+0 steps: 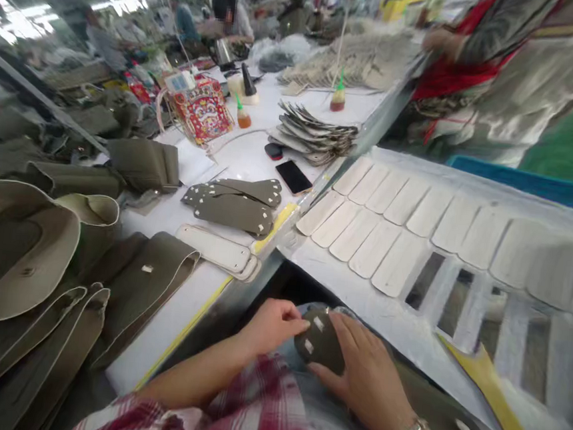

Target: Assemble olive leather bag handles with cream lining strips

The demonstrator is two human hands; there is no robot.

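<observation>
An olive-green fabric piece (320, 344) with a rounded end and small white tabs lies across my lap, in front of the tables. My right hand (366, 362) rests flat on it, thumb apart from the fingers. At its rounded edge, my left hand (277, 324) has thumb and forefinger drawn together. Whatever may be between those fingertips is too small to make out. Matching olive pieces (237, 204) with white tabs lie stacked on the white table, beside pale strips (218, 249).
Pale rounded panels (389, 190) line the slatted rack at right, where a yellow strip (489, 390) lies. Olive fabric parts (145, 283) crowd the left. A phone (294, 175), glue bottles (338, 96) and a red patterned bag (205, 111) stand farther back. A person in red (455, 62) stands beyond.
</observation>
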